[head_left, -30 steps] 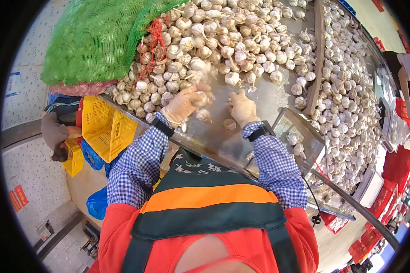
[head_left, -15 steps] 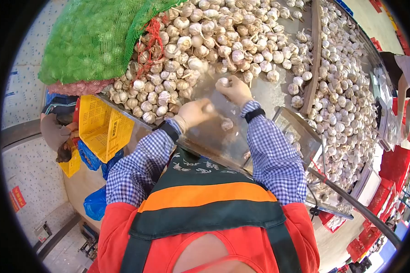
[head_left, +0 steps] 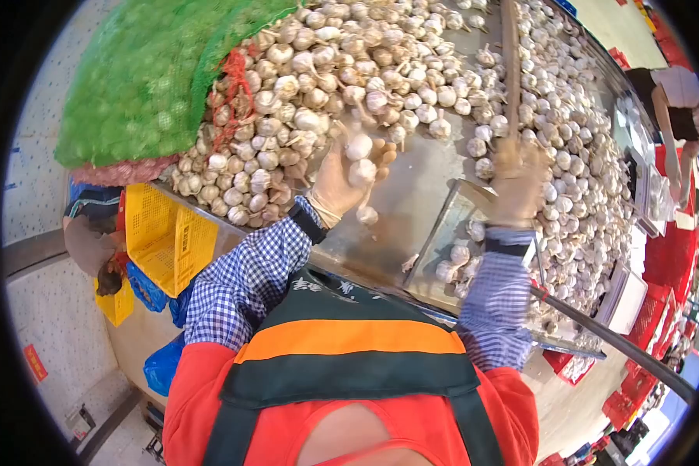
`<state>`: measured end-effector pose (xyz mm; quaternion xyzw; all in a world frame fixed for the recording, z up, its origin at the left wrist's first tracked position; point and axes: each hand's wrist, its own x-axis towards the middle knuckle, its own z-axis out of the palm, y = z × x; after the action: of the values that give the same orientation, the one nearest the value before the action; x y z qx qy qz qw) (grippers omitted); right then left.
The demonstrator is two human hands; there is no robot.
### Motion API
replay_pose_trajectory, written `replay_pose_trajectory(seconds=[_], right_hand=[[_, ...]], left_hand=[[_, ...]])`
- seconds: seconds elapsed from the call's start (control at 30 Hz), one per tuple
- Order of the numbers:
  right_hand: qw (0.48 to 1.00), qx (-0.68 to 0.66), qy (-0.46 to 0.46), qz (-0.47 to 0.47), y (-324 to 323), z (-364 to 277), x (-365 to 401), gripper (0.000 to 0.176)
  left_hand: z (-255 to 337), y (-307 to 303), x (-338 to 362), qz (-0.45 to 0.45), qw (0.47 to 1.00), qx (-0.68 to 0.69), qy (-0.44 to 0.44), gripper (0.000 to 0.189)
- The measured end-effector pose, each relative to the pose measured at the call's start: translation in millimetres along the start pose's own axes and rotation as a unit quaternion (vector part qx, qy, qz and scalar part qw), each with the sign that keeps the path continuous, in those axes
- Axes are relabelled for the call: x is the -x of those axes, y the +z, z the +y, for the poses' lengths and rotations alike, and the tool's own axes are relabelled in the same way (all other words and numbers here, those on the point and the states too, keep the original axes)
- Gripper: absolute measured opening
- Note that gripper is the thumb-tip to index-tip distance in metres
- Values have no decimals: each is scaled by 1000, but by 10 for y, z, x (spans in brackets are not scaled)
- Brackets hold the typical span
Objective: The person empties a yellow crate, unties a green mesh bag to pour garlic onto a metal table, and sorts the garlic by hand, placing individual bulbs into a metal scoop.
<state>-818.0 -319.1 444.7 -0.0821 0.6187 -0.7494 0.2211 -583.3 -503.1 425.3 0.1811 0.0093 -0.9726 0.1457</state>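
My left hand (head_left: 335, 182) is turned palm up over the metal table, its fingers curled around two white garlic bulbs (head_left: 362, 172). Just below those fingers a single garlic bulb (head_left: 366, 215) shows against the table. To the right, my right hand (head_left: 519, 182) is smeared by motion over the end of the wooden divider (head_left: 511, 78); its fingers cannot be made out. A big heap of garlic (head_left: 303, 93) with stems and dry skins lies beyond my left hand. Under my right wrist, a metal tray (head_left: 435, 273) holds several bulbs.
A green mesh sack (head_left: 140, 85) of garlic leans at the upper left. More garlic (head_left: 575, 171) covers the table right of the divider. A yellow crate (head_left: 159, 237) and blue bags stand at left, near a person (head_left: 89, 241). Another person (head_left: 679, 101) works at far right.
My right hand has swung right from the middle of the table to the divider. My left hand has turned palm up and moved slightly right, showing two bulbs.
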Motion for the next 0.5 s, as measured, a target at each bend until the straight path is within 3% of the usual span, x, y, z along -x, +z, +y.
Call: replay_pose_trajectory(seconds=[0.03, 0.07, 0.1, 0.13, 0.17, 0.2, 0.23, 0.27, 0.3, 0.33, 0.37, 0.43, 0.47, 0.5], right_hand=[[964, -138, 193, -120, 91, 260, 81, 56], [987, -23, 112, -114, 611, 186, 533, 61], [979, -36, 134, -149, 879, 234, 785, 58], [985, -21, 38, -166, 1095, 521, 927, 56], [982, -5, -57, -182, 1177, 783, 989, 55], [982, -7, -57, -178, 1148, 814, 973, 55], [986, -11, 3, -167, 1126, 823, 937, 47], [985, -17, 63, -157, 1111, 821, 891, 40], [985, -20, 61, -158, 1062, 792, 827, 40], [979, -38, 131, -151, 955, 737, 731, 30], [968, -55, 200, -144, 819, 666, 612, 25], [964, -136, 208, -91, 388, 413, 283, 21], [974, -155, 164, -4, 296, 148, 118, 22], [991, -127, 43, 16, 111, -53, -15, 21]], left_hand=[[-79, 55, -64, 61, 997, -22, 37, 52], [-73, -288, -259, -116, 992, -50, 12, 46], [-125, -357, -312, -115, 992, -50, 4, 46], [-171, -396, -339, -19, 930, -363, 59, 37], [-205, -414, -349, 76, 760, -636, 109, 29], [-330, -309, -310, 29, 974, -209, 80, 21], [-364, -417, -345, 28, 974, -212, 79, 21], [-383, -592, -401, 23, 898, -415, 145, 23], [-387, -740, -439, 18, 776, -597, 204, 25], [-340, -676, -353, 17, 846, -529, 67, 43], [-344, -600, -311, 14, 844, -532, 69, 43], [-353, 43, -170, 80, 844, -530, 7, 41], [-228, -36, -278, 68, 793, -605, 39, 43], [-84, -108, -411, 65, 792, -605, 37, 43]])
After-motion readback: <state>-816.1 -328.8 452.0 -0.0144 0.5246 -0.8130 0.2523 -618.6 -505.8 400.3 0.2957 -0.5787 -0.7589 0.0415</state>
